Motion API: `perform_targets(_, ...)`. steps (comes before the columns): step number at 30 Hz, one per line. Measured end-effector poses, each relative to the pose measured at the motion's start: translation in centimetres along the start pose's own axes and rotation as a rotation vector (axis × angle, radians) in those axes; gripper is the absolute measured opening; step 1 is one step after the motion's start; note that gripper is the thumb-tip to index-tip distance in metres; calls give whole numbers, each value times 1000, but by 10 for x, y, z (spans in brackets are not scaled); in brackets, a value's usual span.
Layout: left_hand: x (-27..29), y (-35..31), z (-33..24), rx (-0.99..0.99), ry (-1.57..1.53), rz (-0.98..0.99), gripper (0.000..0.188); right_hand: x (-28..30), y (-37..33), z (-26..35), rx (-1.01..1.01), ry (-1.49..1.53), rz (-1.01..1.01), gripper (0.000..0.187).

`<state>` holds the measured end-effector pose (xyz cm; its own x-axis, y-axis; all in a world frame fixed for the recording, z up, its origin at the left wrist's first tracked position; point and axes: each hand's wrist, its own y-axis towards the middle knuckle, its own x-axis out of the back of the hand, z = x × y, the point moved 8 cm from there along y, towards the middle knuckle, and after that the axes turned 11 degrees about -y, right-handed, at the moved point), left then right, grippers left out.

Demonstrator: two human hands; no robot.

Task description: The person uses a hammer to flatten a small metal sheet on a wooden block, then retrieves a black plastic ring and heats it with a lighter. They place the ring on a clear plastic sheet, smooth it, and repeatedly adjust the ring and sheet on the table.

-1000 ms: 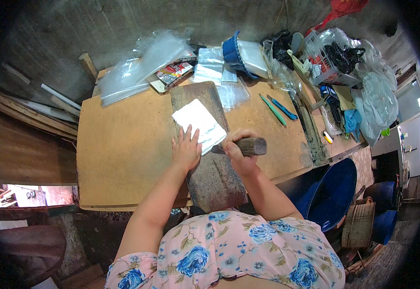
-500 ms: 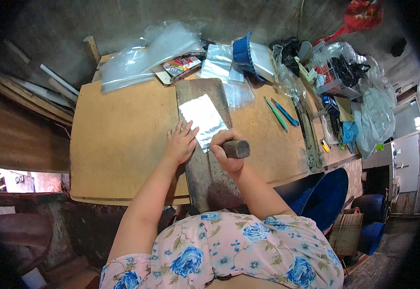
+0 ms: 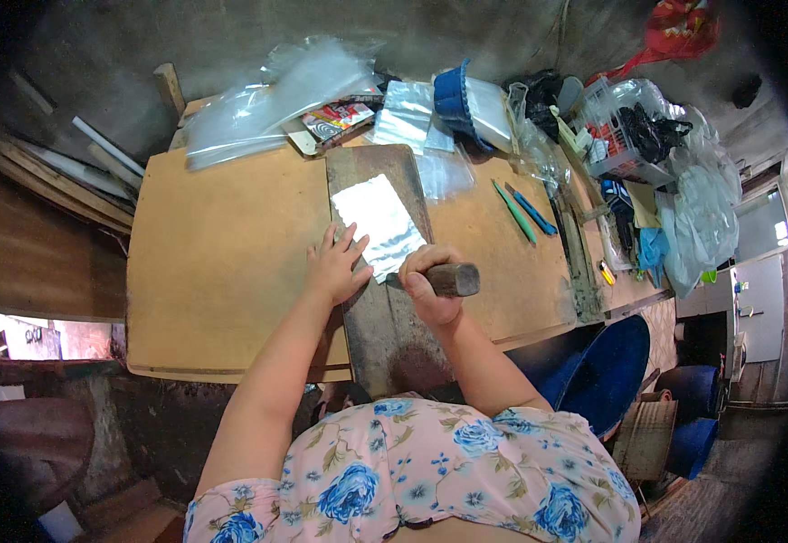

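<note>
Against the frame a second ago, the right hand [image 3: 432, 288] has come in toward 9 o'clock, nearer the shiny white sheet [image 3: 378, 217], bringing its wooden-handled tool [image 3: 457, 280] along; the left hand [image 3: 332, 270] has drawn back a little toward the sheet's left edge, and the whole view has shifted slightly. The sheet lies flat on the upper part of a dark board [image 3: 389, 335], which rests on the tan table [image 3: 222, 253].

Taking the sheet's middle as the clock's centre, the left hand is between 7 and 8 o'clock, fingers spread, gripping nothing, the tips pressing at the edge. The right hand, at about 5 o'clock, is clenched around the stout handle; a dark, narrow part shows by the lower corner, too little of it to tell its shape.

The sheet looks light, limp and slick, likely to slide or crease; whether it is one layer or several I cannot tell. It is best pinned under flat fingers at 8 o'clock, well clear of the dark part. The tool looks stiff and fairly heavy, best held by a full fist mid-handle. A green tool [image 3: 514, 214] lies at 3 o'clock.
</note>
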<state>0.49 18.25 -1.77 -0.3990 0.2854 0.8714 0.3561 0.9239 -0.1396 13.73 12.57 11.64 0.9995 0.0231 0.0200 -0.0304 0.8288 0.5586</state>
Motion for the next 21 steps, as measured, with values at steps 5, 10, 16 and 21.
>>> perform_targets(5,3,-2,3,-15,-15,-25,55,5,-3,4,-35,-23,43,14)
perform_targets(10,4,-5,-1,1,-61,-16,56,5,-7,8,-62,102,-59,17)
perform_targets(16,-1,-6,3,-2,-104,-12,55,-4,-6,18,8,8,34,14)
perform_targets(21,-7,-6,4,-29,-105,-54,53,21,12,27,-114,445,-157,18)
